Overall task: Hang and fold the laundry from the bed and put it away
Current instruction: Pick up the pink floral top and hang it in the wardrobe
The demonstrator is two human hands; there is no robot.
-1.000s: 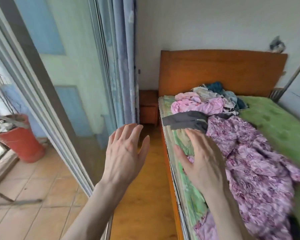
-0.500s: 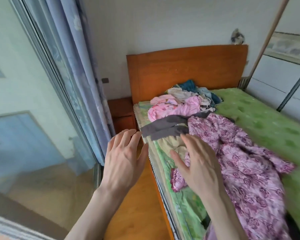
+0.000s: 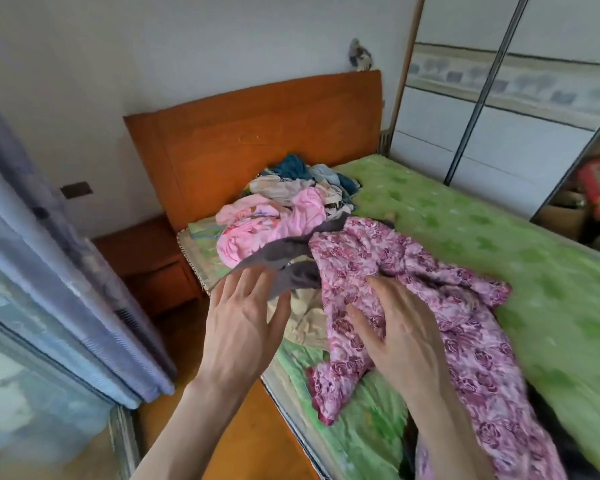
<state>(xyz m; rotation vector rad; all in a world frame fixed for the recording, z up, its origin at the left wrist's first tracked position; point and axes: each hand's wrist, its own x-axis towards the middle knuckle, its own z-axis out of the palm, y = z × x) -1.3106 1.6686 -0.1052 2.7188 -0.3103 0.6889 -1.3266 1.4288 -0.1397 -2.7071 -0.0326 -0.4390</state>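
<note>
Where the right hand rests, floral garment hides.

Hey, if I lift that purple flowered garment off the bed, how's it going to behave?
The purple flowered garment is crumpled and creased, so it will probably droop limply. It sprawls long across the green bed cover, so its ends will likely trail. The grey garment touches its edge and might drag along.

Bed with green patterned cover and orange wooden headboard: purple floral garment spread along near edge, grey cloth and beige cloth beside it, mixed laundry heap by headboard.
</note>
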